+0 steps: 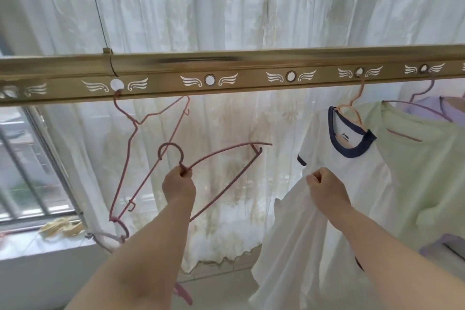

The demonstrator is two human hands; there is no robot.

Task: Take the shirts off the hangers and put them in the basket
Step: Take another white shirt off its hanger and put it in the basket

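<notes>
My left hand grips a bare pink hanger by the base of its hook, held below the golden drying rail. My right hand clutches a white shirt that hangs down loose from my fist. Behind it a white shirt with a navy collar hangs on an orange hanger. A pale green shirt hangs to its right on a purple hanger. No basket is in view.
Another bare pink hanger dangles from a rail hole at the left, with more hangers hooked below it. Sheer curtains cover the window behind. A windowsill with bars lies at the left. A lilac garment hangs at the far right.
</notes>
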